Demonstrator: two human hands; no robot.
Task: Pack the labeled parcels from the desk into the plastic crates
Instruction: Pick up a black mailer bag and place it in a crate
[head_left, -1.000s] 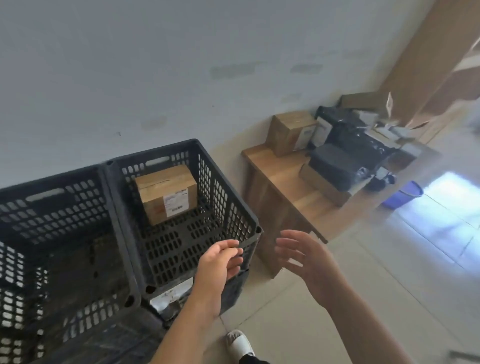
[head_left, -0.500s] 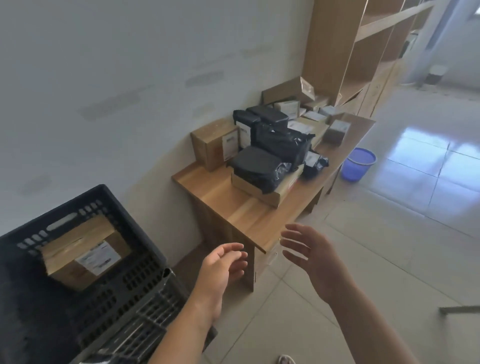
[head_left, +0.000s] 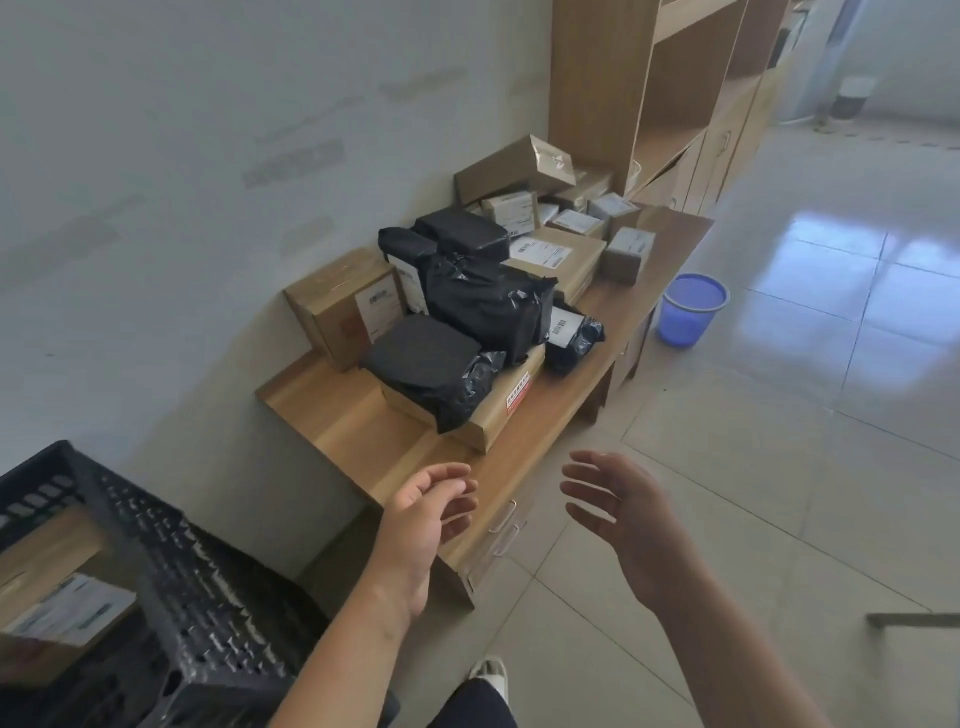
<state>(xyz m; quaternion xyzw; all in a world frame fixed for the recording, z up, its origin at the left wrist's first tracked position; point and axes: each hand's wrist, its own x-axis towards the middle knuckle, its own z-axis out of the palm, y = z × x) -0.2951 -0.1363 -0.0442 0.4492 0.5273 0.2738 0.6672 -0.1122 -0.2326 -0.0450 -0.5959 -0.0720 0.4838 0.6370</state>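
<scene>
Both hands were empty: the left hand (head_left: 423, 512) hung over the near end of the long wooden table (head_left: 363, 441) with its fingers loosely curled around nothing, and the right hand (head_left: 621, 506) floated beside the table's front edge, palm turned inward and fingers spread and relaxed. Neither touched a parcel. At the lower left stood the black perforated plastic crate (head_left: 171, 561), and inside it lay one brown cardboard box with a white shipping label (head_left: 57, 597), so, judging from that, the packing had barely begun. Nearly all the work remained on the table: a black plastic-wrapped bundle (head_left: 431, 364) rested on a flat brown carton with a red sticker (head_left: 498, 410), the pair nearest the hands; behind them stood an upright brown cardboard box bearing a white label (head_left: 345, 306) against the wall, a larger crumpled black poly bag (head_left: 488, 301), a small black pouch with a barcode label (head_left: 574, 335) near the front edge, and farther along a cluster of small labelled cartons (head_left: 561, 228) stacked toward the wooden shelving unit (head_left: 623, 93). A blue mesh waste bin (head_left: 691, 309) sat on the tiled floor beyond the table. The next parcel to take looked likely to be the near black bundle or the carton under it.
</scene>
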